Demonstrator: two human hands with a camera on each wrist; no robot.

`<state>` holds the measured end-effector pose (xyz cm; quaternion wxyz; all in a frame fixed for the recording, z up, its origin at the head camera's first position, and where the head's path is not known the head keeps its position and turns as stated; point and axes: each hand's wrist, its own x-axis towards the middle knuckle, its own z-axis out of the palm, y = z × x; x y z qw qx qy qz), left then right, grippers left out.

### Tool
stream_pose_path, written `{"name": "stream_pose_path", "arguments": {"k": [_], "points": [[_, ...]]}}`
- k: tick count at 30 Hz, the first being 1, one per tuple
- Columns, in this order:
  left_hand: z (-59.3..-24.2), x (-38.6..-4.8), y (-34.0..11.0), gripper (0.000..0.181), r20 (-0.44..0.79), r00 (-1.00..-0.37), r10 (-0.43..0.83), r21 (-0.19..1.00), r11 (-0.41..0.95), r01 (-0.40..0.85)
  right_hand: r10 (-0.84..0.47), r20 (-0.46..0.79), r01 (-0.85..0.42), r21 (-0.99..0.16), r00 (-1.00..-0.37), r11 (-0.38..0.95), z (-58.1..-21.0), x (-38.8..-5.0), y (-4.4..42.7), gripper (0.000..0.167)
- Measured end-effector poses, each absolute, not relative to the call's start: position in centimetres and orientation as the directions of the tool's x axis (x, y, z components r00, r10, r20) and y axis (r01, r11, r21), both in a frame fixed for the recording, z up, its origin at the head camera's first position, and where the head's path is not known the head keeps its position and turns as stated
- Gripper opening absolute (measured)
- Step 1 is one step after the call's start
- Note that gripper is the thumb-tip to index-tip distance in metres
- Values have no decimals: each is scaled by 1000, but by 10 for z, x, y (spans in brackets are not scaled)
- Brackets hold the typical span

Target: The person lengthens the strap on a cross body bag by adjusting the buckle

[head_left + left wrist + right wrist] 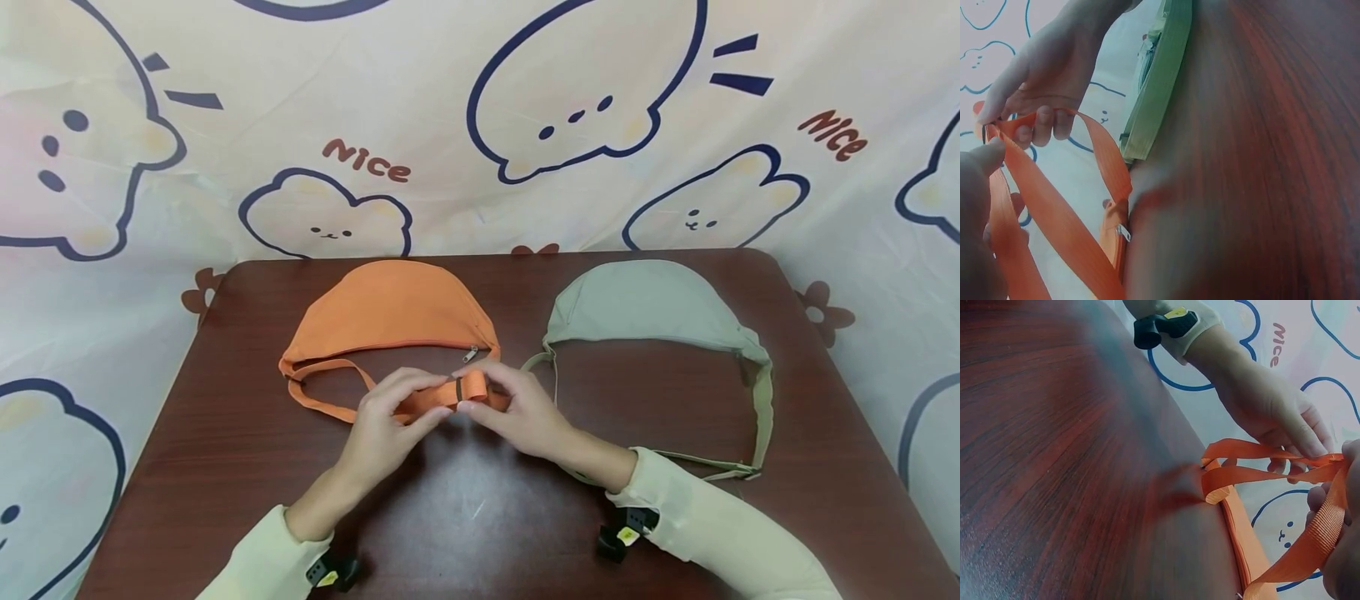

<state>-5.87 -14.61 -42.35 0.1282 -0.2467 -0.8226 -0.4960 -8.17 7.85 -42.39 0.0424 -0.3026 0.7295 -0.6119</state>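
Observation:
An orange waist bag [393, 304] lies on the left half of the table, its zipper pull [470, 354] towards me. In front of it, my left hand [386, 425] pinches the orange strap [1054, 219] between thumb and fingers. My right hand [525, 408] pinches the same strap beside a dark slider buckle [459, 389], where the webbing makes a small loop. Both hands hold this part above the table, thumbs close together. In the right wrist view, two runs of strap [1254, 478] pass from the bag to the fingers.
A pale green waist bag [648, 300] lies on the right, its green strap [762, 408] looping towards me and partly under my right forearm. The brown table [225, 433] has a patterned cloth [450, 208] behind it.

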Motion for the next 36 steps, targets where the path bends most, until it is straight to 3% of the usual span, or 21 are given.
{"name": "stream_pose_path", "arguments": {"k": [8, 23, 36], "points": [[-431, -58, -153, 40, 503, -821, 269, 673, 474, 567, -493, 293, -377, -923, -819, 78, -423, -81, 78, 32], [-432, -59, -153, 38, 525, -810, 261, 686, 432, 585, -511, 262, -323, -946, -819, 31, -424, -82, 74, 32], [-434, -60, -155, 44, 521, -803, 288, 687, 416, 595, -517, 289, -354, -935, -806, 29, -428, -85, 61, 30]]}}
